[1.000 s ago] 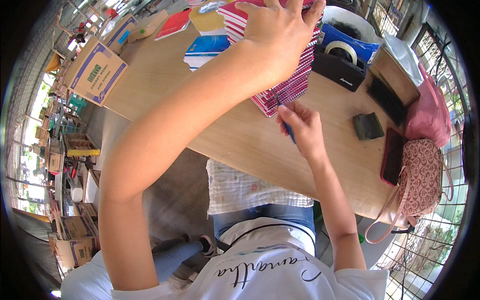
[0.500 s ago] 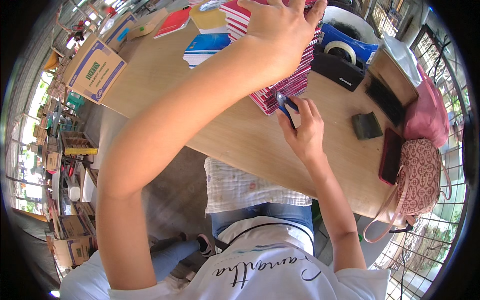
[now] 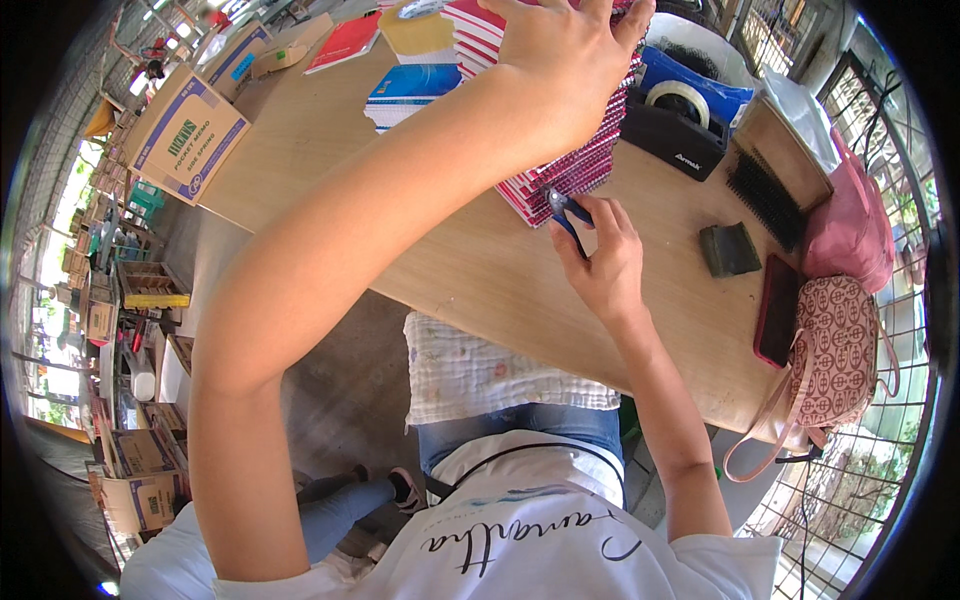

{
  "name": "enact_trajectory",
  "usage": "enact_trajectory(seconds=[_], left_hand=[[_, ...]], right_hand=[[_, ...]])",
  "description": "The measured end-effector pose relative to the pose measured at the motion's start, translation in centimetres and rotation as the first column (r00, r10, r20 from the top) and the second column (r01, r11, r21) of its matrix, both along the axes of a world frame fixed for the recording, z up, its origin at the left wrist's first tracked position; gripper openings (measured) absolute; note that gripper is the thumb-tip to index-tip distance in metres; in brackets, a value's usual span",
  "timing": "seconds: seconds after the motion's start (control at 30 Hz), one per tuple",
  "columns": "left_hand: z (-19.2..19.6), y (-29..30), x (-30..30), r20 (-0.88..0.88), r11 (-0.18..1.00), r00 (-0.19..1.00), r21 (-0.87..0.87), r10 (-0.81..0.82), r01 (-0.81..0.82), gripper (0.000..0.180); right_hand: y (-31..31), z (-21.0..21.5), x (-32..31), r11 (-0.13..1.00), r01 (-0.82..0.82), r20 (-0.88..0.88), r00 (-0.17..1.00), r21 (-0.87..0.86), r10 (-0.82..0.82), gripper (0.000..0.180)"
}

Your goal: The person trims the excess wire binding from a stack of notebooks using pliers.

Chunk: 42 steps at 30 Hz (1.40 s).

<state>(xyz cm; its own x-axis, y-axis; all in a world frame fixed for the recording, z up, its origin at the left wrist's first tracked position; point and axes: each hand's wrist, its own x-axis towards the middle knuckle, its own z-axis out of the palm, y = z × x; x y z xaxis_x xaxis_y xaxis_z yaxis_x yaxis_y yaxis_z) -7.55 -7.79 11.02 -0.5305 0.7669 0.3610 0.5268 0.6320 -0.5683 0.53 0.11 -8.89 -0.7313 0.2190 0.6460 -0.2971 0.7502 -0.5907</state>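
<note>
While the left hand (image 3: 565,60) presses flat on the red spiral-bound notebook stack (image 3: 570,170) on the wooden table (image 3: 480,270), the right hand (image 3: 600,265), closed on blue-handled pliers (image 3: 562,208), works the coil's end; careful crimping seems next.

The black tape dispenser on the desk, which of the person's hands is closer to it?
Left, though narrowly. The left hand presses on the red notebook stack right beside the tape dispenser. The right hand holds blue-handled pliers at the stack's near corner, lower on the table.
</note>
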Motion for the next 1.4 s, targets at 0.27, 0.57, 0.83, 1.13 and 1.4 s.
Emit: enact_trajectory(seconds=[0.27,0.57,0.83,1.13,1.4], left_hand=[[-0.3,0.1,-0.2,0.009,1.000,1.000,0.021,-0.005,0.004,0.086],[-1.5,0.0,-1.0,-0.076,0.991,0.996,0.116,-0.054,0.063,0.080],[-0.8,-0.5,-0.1,-0.012,0.990,0.998,0.123,-0.065,0.066,0.081],[-0.8,-0.4,0.1,0.004,0.993,0.999,0.112,-0.042,0.041,0.081],[-0.9,-0.4,-0.1,0.002,0.993,0.999,0.111,-0.040,0.040,0.081]], right_hand=[[0.2,0.2,-0.4,0.948,-0.091,0.273,0.945,-0.304,0.178,0.025],[0.7,0.1,-0.4,0.779,-0.177,0.245,0.888,-0.601,0.390,0.023],[-0.2,-0.5,0.1,0.998,0.004,0.106,0.994,0.063,-0.011,0.038],[-0.4,-0.9,-0.1,0.995,0.020,0.044,0.999,0.099,-0.025,0.035],[-0.3,-0.5,-0.3,0.988,-0.073,0.166,0.981,-0.135,0.095,0.023]])
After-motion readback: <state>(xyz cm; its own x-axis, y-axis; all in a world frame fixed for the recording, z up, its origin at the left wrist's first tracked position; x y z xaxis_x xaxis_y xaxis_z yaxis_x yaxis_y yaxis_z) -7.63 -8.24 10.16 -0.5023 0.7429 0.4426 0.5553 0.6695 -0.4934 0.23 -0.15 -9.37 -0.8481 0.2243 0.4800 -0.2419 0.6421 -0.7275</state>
